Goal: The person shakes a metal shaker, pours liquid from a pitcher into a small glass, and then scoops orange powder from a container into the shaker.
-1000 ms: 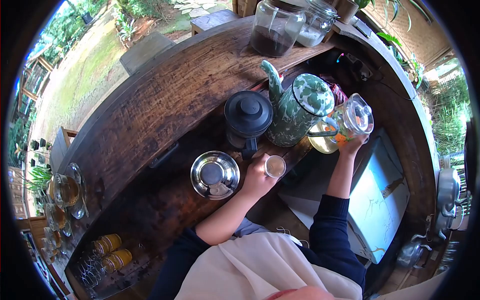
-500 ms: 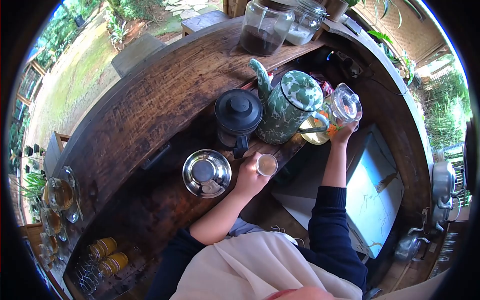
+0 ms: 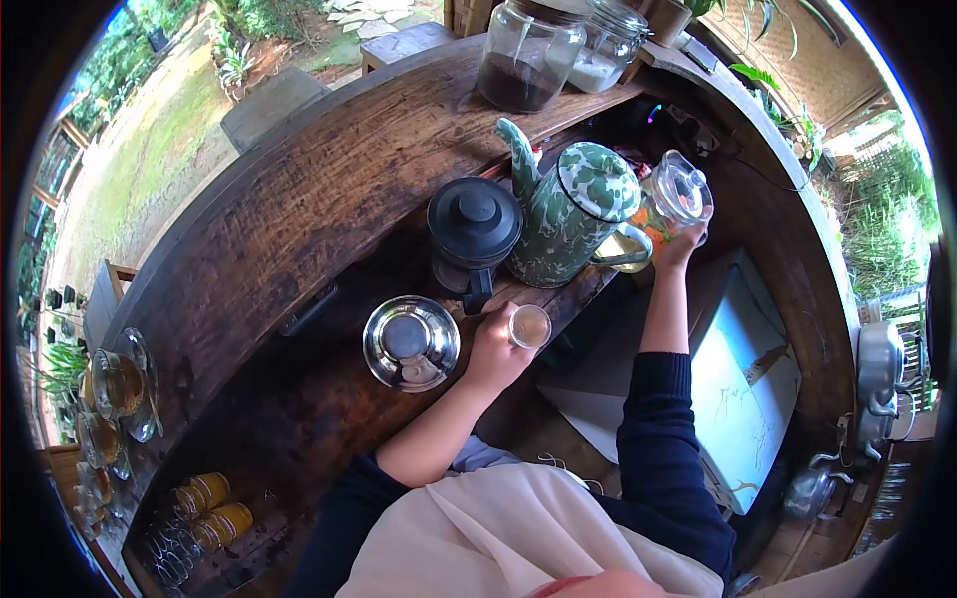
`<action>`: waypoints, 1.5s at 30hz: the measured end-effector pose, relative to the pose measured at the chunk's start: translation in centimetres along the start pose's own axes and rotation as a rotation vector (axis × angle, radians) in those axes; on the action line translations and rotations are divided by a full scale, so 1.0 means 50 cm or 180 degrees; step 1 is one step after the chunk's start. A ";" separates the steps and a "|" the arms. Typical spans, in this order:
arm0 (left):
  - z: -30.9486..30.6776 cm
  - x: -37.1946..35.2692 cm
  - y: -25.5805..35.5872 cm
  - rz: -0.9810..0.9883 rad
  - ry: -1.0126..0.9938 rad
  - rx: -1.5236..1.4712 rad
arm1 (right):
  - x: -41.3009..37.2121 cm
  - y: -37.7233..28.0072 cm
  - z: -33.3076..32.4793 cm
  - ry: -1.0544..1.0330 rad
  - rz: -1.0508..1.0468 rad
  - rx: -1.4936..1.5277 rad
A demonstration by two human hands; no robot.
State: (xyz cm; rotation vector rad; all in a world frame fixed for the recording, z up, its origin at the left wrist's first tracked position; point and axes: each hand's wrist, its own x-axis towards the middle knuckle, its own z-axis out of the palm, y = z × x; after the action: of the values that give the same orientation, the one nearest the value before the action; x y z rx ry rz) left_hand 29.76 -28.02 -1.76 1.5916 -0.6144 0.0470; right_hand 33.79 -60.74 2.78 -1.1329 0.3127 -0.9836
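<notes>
My left hand (image 3: pixel 498 351) is wrapped round a small drinking glass (image 3: pixel 530 327) with something pale brown in it. My right hand (image 3: pixel 682 242) is closed on a clear lidded glass jar (image 3: pixel 682 189) with orange flowers on its side; its lower part is partly hidden behind the teapot handle. Beside it stands a tall green-and-white marbled enamel teapot (image 3: pixel 573 224), lid on. A French press (image 3: pixel 475 224) with a black lid is just beyond my left hand. Left of that hand sits a shiny round metal dish (image 3: pixel 411 374) with a metal piece in its middle.
Two glass jars, one with dark grounds (image 3: pixel 523 80) and one with white contents (image 3: pixel 596 68), stand on the raised wooden counter (image 3: pixel 299 169). Orange-banded glasses (image 3: pixel 221 526) and several cups on saucers (image 3: pixel 118 384) are at left. A white box (image 3: pixel 748 374) is at right.
My right hand has lifted the glass jar slightly away from me and turned it a little. My left hand with the drinking glass has hardly moved.
</notes>
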 end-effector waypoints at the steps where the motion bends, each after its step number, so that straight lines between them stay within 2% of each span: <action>1: -0.001 0.000 0.001 0.0032 0.0012 0.0012 | 0.011 0.008 0.006 -0.0004 -0.0007 0.0008; 4: -0.002 0.000 -0.003 0.0039 -0.0016 -0.0004 | 0.049 0.044 0.012 -0.0146 -0.0071 0.0120; 7: 0.001 -0.002 -0.010 0.0033 0.0004 0.0070 | 0.077 0.077 0.032 0.0001 -0.0157 0.0048; 12: -0.001 0.000 -0.005 0.0040 0.0006 0.0086 | 0.105 0.104 0.033 -0.0367 -0.0028 0.0199; 15: -0.001 0.003 -0.005 0.0060 0.0002 0.0065 | 0.105 0.105 0.036 -0.0144 0.0027 0.0164; 22: -0.003 0.007 0.003 0.0071 -0.0005 -0.0088 | 0.105 0.106 0.029 -0.0378 0.0055 0.0111; 25: -0.004 0.008 0.009 0.0077 0.0040 -0.0151 | 0.125 0.123 0.009 -0.0213 -0.0160 -0.0112; 27: -0.002 0.007 0.008 0.0130 0.0077 -0.0046 | 0.128 0.129 0.005 -0.0227 0.0040 0.0001; 29: -0.005 0.004 0.003 0.0157 0.0078 0.0061 | 0.071 0.060 0.068 -0.0148 0.0317 -0.0072; 31: -0.005 0.001 0.000 -0.0154 -0.0125 -0.0158 | 0.041 0.023 0.087 -0.0123 0.0439 -0.0434; 32: -0.005 0.001 -0.002 -0.0053 -0.0097 -0.0080 | 0.040 0.017 0.073 -0.0352 0.0733 -0.0286; 33: -0.005 0.001 0.000 -0.0051 -0.0103 -0.0088 | 0.028 0.012 0.072 -0.0346 0.0727 -0.0292; 35: -0.004 0.004 0.003 -0.0019 -0.0049 -0.0144 | -0.001 0.001 0.069 -0.0154 0.0821 -0.0983; 36: -0.004 0.005 0.003 -0.0017 -0.0046 -0.0143 | 0.027 0.038 0.004 -0.0442 0.1103 -0.0845; 39: -0.005 0.001 -0.006 -0.0016 -0.0072 -0.0058 | -0.052 -0.007 -0.016 -0.0547 0.1135 -0.1174; 41: 0.000 -0.001 -0.014 0.0063 -0.0041 -0.0044 | -0.129 -0.061 -0.035 -0.0436 0.0878 -0.1571; 43: 0.001 -0.002 -0.015 0.0013 -0.0005 -0.0024 | -0.221 -0.114 -0.014 0.0118 0.0417 -0.1578; 45: 0.001 -0.005 -0.018 -0.0037 -0.0101 -0.0012 | -0.278 -0.080 -0.078 0.0251 -0.0337 -0.1316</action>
State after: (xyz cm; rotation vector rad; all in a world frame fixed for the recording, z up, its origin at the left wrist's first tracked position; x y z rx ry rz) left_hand 29.89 -27.98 -2.66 1.5947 -0.6293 0.0118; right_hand 21.39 -52.52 1.05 -1.4987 0.5414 -1.0882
